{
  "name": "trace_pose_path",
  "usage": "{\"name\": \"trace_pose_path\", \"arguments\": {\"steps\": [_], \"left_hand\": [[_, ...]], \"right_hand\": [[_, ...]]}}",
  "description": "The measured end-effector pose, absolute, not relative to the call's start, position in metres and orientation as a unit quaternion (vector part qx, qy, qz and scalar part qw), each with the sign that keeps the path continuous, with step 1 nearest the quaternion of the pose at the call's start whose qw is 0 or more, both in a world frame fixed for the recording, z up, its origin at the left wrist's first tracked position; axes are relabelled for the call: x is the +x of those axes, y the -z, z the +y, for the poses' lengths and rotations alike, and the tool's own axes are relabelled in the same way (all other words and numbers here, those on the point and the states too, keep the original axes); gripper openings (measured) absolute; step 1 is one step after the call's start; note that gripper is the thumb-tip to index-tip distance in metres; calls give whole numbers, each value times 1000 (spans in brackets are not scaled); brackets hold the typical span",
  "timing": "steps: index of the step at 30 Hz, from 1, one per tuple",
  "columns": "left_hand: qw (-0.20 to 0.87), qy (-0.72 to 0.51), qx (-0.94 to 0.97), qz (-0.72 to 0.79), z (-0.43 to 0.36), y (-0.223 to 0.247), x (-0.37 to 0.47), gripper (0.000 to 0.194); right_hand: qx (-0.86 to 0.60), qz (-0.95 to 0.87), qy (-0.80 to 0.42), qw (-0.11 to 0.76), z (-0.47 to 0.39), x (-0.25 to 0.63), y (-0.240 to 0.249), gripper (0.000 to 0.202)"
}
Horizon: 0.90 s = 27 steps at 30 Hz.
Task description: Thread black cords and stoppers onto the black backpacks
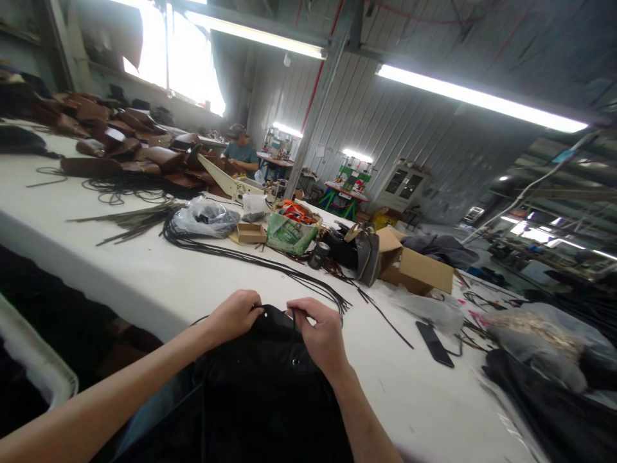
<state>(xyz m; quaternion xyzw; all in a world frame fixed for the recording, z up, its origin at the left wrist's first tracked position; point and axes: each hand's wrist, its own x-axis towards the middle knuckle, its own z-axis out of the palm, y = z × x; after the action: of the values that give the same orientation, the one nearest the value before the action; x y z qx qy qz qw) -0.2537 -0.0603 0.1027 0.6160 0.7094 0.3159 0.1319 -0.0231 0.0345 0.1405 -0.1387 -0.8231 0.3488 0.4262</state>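
A black bag (270, 392) with metal eyelets along its top edge hangs in front of me at the table's near side. My left hand (240, 315) is closed on the bag's top edge, thumb and fingers pinching it. Close by on the right, my right hand (318, 331) pinches a thin black cord (294, 325) at the same edge. The cord runs down over the bag's front near an eyelet; whether it passes through a hole I cannot tell. The fingertips of the right hand are partly hidden.
Long black cords (270, 262) lie across the white table (380, 379). Beyond them stand a green bag (289, 233), a small box (251, 233) and a cardboard box (419, 267). A phone (434, 344) lies to the right. Brown leather pieces (144, 154) are heaped far left, near a seated person (241, 151).
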Motion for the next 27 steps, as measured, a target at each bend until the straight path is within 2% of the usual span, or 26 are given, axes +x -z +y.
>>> {"name": "trace_pose_path", "arguments": {"steps": [7,17,27], "left_hand": [[152,-329,572,736,-57,-107,-256,15],[205,-367,541,728,-55,-104,-261,17],[241,-407,524,709,-58,-99,-266,23]], "right_hand": [[-115,-872,-313,358,33,-49,-128,25],[-129,-893,-292,317,37,-66,-122,23],[-124,-954,-139,236,33,-74,-131,24]]}}
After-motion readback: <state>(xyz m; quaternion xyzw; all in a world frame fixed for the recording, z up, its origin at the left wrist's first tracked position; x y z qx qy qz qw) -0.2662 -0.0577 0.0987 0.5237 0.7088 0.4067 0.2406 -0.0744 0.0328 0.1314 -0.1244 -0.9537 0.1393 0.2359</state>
